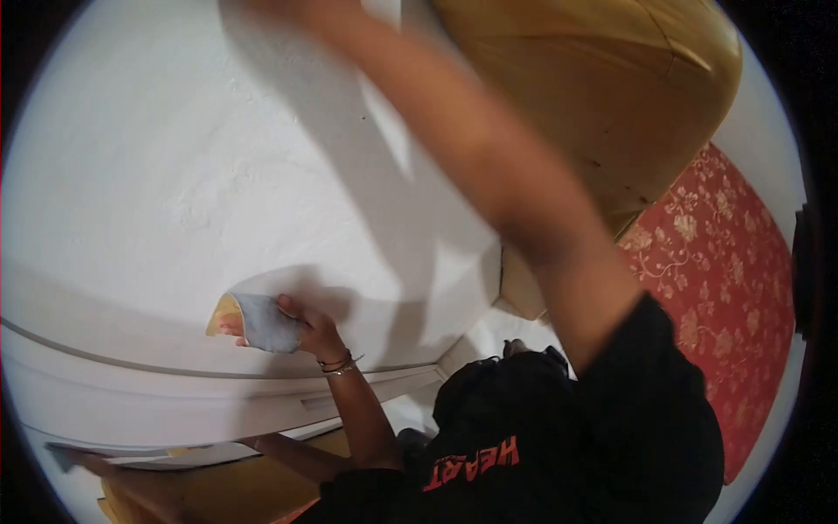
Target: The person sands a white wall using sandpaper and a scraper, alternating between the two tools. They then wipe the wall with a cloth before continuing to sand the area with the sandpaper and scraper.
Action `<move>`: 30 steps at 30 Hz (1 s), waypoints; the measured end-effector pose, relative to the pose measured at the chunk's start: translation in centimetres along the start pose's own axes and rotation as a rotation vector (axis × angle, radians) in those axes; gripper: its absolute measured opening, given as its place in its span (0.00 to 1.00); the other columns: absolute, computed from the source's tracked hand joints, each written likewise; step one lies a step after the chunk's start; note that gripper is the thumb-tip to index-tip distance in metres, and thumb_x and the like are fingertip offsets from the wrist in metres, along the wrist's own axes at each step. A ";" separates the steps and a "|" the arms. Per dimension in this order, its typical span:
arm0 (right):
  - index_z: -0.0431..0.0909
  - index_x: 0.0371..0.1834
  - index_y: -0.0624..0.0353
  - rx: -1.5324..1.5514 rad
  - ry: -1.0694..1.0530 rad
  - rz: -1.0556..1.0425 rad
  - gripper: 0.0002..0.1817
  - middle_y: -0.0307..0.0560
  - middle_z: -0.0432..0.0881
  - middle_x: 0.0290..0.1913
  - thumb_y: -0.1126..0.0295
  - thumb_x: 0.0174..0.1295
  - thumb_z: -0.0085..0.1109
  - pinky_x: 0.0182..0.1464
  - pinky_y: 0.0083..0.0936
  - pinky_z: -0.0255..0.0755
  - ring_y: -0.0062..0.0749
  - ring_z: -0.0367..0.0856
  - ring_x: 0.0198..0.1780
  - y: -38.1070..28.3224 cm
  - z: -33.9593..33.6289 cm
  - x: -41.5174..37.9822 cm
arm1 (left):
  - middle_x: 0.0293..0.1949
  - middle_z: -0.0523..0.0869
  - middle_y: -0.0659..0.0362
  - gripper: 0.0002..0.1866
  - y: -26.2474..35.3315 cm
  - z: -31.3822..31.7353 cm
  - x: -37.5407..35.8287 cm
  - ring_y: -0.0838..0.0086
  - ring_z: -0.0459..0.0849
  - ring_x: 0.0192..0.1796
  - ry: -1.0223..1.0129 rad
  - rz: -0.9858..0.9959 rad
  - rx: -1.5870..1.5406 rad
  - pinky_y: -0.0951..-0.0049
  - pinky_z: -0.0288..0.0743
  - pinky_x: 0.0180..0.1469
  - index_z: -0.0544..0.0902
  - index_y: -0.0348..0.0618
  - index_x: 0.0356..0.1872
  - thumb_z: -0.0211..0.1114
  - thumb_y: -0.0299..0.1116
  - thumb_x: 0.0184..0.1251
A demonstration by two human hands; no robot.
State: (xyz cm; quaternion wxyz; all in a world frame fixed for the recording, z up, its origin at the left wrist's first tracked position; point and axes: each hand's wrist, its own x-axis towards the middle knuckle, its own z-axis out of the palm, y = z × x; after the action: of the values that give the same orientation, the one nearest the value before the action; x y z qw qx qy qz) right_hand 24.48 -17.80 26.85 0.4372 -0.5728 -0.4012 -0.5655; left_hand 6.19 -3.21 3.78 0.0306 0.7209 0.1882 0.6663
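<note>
My left hand [316,332], with bracelets at the wrist, holds a curled sheet [272,325] close to the white wall [262,210]. The sheet's outer face is grey and its inner face yellowish. My thumb lies on the grey side, and fingertips show at the yellow end. My right arm reaches across the view to the top edge. There my right hand [271,7] is smeared by motion and partly cut off, near the upper part of the wall, so its fingers do not show.
A mustard-yellow padded seat [602,96] stands at the upper right. Beside it is a red floral-patterned fabric surface [711,297]. Along the lower left runs a white frame [175,397], with a reflective surface [218,489] below it showing arms and yellow upholstery. Shadows of my arms fall on the wall.
</note>
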 end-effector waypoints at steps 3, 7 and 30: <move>0.70 0.55 0.41 0.060 -0.190 0.125 0.29 0.48 0.64 0.62 0.64 0.44 0.58 0.64 0.50 0.49 0.40 0.60 0.64 -4.9 1.7 -18.8 | 0.67 0.47 0.40 0.34 -1.9 0.2 -1.0 0.50 0.43 0.70 0.055 0.111 0.138 0.53 0.29 0.68 0.42 0.25 0.64 0.45 0.39 0.69; 0.71 0.56 0.42 0.164 -0.698 0.320 0.35 0.51 0.62 0.63 0.66 0.35 0.61 0.63 0.58 0.44 0.45 0.58 0.66 -9.0 -0.4 -37.8 | 0.68 0.41 0.41 0.34 -2.0 -0.8 -0.6 0.54 0.41 0.71 -0.037 0.157 0.250 0.59 0.36 0.69 0.39 0.25 0.64 0.46 0.35 0.69; 0.60 0.64 0.52 0.080 -0.369 0.287 0.38 0.58 0.51 0.68 0.68 0.41 0.54 0.61 0.64 0.39 0.54 0.48 0.69 -5.5 0.6 -24.4 | 0.66 0.48 0.38 0.37 -3.2 0.0 -2.4 0.48 0.47 0.69 0.068 0.125 0.211 0.50 0.36 0.68 0.45 0.23 0.63 0.48 0.44 0.67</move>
State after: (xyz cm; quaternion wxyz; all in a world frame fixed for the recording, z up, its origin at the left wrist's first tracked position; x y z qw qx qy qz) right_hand 18.51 -14.73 2.78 0.4548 -0.6998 -0.4110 -0.3668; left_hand 5.39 -1.00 0.57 -0.0934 0.7073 0.2129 0.6676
